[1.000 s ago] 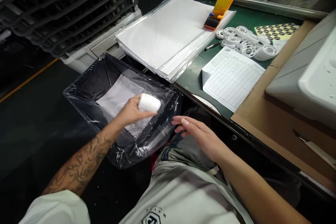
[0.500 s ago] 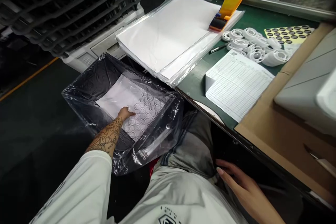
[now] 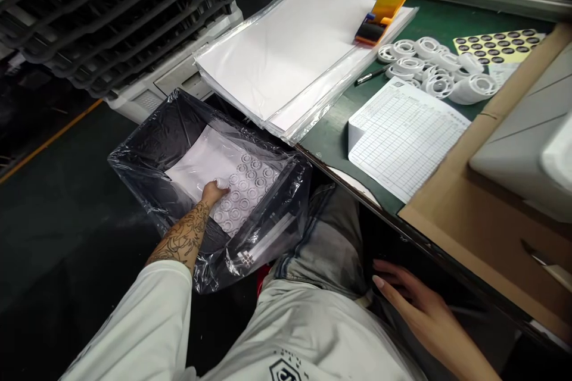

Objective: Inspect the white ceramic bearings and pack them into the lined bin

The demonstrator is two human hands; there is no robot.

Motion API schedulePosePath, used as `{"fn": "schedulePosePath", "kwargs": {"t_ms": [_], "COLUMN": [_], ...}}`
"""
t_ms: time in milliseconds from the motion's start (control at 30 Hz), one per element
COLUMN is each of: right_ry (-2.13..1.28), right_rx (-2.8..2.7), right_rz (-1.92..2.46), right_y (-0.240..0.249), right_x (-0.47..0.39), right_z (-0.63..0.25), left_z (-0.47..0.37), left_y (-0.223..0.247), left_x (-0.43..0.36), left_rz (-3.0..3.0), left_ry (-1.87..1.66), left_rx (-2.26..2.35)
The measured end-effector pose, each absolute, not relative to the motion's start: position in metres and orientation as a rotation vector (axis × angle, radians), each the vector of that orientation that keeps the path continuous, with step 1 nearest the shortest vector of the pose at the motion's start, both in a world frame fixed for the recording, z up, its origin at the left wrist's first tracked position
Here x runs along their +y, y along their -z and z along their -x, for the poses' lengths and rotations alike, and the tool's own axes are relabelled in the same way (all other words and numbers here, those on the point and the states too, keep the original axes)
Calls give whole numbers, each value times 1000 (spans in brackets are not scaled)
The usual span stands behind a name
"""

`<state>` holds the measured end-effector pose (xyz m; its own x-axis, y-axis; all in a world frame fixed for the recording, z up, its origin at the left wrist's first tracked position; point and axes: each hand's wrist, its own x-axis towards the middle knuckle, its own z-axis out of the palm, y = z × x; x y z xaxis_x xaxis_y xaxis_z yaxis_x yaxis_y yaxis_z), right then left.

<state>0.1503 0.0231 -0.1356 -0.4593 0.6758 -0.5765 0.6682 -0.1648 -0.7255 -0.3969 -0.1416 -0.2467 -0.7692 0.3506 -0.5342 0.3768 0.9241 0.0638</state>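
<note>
My left hand (image 3: 213, 193) reaches down into a bin lined with clear plastic (image 3: 147, 181). Its fingers are closed around what looks like a white plastic ring (image 3: 221, 182), partly covered by the hand. Beside it, rows of white rings (image 3: 243, 190) lie on a white sheet (image 3: 203, 158) that leaves its far-left part bare. My right hand (image 3: 409, 297) hangs below the table edge near my thigh, fingers stretched out and apart, with nothing seen in it.
On the green table (image 3: 328, 152) are a stack of white sheets in plastic (image 3: 286, 53), a tape dispenser (image 3: 373, 27), a heap of white rings (image 3: 440, 68), a pen (image 3: 370, 75), a gridded form (image 3: 406, 137), a sticker sheet (image 3: 498, 46) and an open carton (image 3: 482, 238). Dark stacked crates (image 3: 111, 18) stand left.
The view has shifted slightly. My left hand stays at almost the same spot among the rings, and my right hand has barely moved.
</note>
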Motion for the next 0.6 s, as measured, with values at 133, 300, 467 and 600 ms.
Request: {"fn": "schedulePosePath", "kwargs": {"t_ms": [133,300,467,600], "right_ry": [-1758,-1626,-1670,-1645], "right_rx": [-2054,-2073,-2096,-2103], "right_rz": [1645,1789,1776,1821], "right_y": [148,159,163,164], "right_x": [23,21,21,24], "right_z": [-160,-165,-171,-174], "left_z": [417,426,417,423], "left_y": [238,238,249,246], "left_x": [-155,-173,-176,-173], "left_rz": [-496,-431,-435,-470], "left_ry": [119,213,241,289], "left_rx": [2474,2408,2371,2357]}}
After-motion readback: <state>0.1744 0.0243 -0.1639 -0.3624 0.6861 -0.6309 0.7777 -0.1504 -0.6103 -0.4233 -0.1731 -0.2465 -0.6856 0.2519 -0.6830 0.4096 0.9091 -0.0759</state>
